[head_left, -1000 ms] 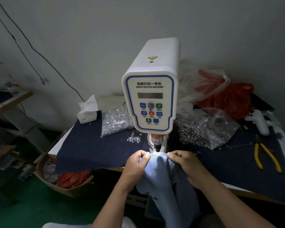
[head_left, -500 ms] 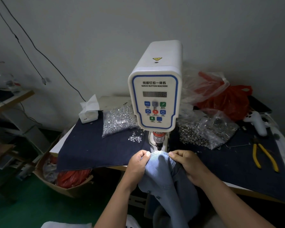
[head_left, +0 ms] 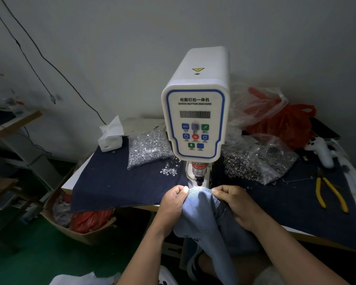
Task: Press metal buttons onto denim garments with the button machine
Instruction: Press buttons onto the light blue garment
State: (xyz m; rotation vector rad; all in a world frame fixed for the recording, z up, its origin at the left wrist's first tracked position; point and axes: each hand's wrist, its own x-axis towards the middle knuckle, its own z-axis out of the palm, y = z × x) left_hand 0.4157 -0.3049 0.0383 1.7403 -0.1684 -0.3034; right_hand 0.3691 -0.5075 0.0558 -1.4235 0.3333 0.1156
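Pale-blue denim garment [head_left: 201, 210] | edge bunched (stitched hem) | under button machine [head_left: 195, 112]

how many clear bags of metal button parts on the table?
2. One bag of silvery parts lies left of the button machine; one bag of darker ring parts lies right of it. The crumpled plastic behind may hide more.
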